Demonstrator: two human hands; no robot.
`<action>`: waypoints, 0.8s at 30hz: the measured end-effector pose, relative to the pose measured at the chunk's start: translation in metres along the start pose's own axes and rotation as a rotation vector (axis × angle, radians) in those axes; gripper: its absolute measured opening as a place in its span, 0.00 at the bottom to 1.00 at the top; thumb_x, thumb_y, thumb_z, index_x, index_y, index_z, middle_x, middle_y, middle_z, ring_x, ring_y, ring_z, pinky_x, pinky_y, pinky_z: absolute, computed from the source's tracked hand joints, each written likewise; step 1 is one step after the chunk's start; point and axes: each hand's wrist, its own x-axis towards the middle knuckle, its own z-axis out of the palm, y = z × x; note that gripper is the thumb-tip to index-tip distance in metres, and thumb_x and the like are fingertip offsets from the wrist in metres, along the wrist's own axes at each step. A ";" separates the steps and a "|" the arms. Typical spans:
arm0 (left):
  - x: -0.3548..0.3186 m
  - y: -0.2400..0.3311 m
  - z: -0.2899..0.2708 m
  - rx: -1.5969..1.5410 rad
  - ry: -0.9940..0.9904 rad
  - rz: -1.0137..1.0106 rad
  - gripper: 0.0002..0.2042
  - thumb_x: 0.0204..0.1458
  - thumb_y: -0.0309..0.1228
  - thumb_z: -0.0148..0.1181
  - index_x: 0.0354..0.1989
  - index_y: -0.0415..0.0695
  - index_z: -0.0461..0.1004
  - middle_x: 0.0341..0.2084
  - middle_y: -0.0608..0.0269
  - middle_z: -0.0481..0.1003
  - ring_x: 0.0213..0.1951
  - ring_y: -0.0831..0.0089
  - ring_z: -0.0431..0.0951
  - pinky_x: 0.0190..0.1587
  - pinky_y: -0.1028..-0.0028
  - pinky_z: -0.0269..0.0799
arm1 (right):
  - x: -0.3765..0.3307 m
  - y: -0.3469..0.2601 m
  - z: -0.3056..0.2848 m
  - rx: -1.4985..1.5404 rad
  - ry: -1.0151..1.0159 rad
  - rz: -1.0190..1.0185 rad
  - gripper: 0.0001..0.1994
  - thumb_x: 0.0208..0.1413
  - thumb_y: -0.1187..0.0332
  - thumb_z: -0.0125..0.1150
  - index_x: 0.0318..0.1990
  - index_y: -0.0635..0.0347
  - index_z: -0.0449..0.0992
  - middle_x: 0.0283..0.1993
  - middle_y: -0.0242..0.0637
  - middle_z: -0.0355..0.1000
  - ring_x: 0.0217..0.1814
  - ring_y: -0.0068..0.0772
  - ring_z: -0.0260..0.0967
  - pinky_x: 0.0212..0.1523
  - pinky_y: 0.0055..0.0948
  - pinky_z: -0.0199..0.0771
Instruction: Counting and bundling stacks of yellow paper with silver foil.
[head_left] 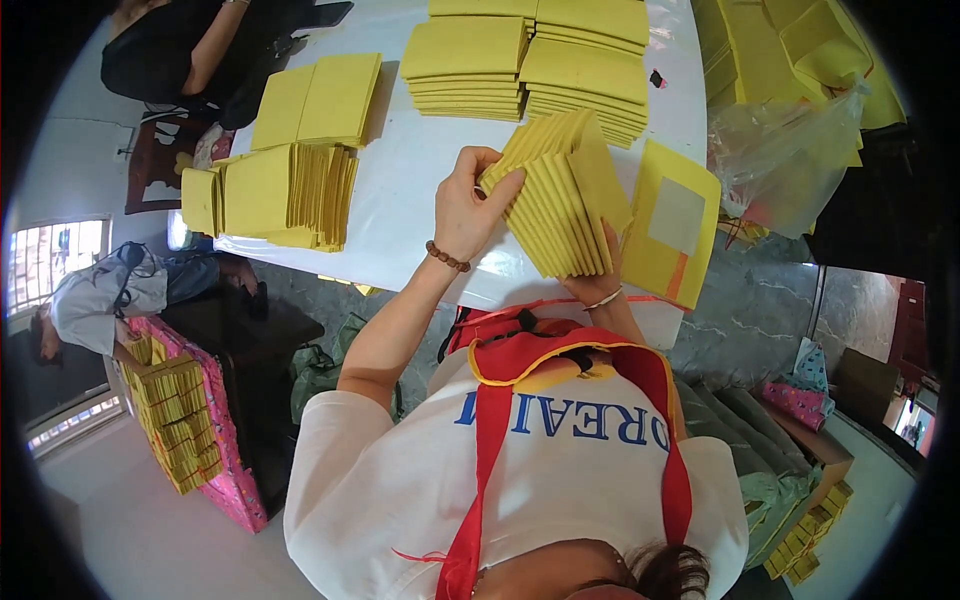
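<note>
My left grip (pixel 466 207) was closed on the upper left end of a yellow bundle (pixel 560 205), thumb on the near face, fingers behind. My right grip (pixel 600 280) was closed about its lower right corner, one finger up the side. I had the bundle tilted over the bench (pixel 410 175), near its front edge. To its left lay a broad bare stretch, reaching to the left stacks (pixel 265 190), which stood along the bench's left edge. Room was tighter elsewhere: the far stacks (pixel 465 65) came just beyond the bundle, and a single envelope (pixel 705 200) lay close on the right, up against the bench's right edge. A clear bag (pixel 780 160) hung past that edge.

Most of my right fingers were hidden behind the bundle, as were my left fingertips. I could not tell whether the bundle touched the bench. The far stacks were cut off at the top.
</note>
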 end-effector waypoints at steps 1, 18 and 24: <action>0.000 -0.001 -0.001 0.005 0.000 -0.005 0.17 0.45 0.38 0.60 0.36 0.38 0.68 0.26 0.60 0.75 0.23 0.77 0.72 0.25 0.78 0.66 | 0.000 0.000 -0.001 0.006 -0.019 0.009 0.24 0.55 0.52 0.46 0.55 0.54 0.64 0.54 0.36 0.66 0.56 0.35 0.62 0.57 0.40 0.60; -0.002 0.003 -0.005 0.178 -0.060 -0.102 0.26 0.43 0.49 0.60 0.39 0.38 0.63 0.27 0.55 0.73 0.27 0.63 0.74 0.30 0.68 0.68 | 0.002 0.005 0.001 -0.074 -0.003 -0.032 0.23 0.55 0.54 0.48 0.55 0.55 0.63 0.54 0.36 0.65 0.56 0.35 0.62 0.56 0.39 0.62; -0.003 -0.001 -0.003 0.153 -0.053 -0.100 0.28 0.43 0.48 0.60 0.42 0.37 0.62 0.32 0.54 0.71 0.30 0.66 0.72 0.33 0.71 0.67 | 0.002 0.008 0.007 -0.126 0.061 -0.051 0.22 0.54 0.56 0.50 0.54 0.56 0.64 0.52 0.35 0.67 0.54 0.33 0.63 0.54 0.37 0.64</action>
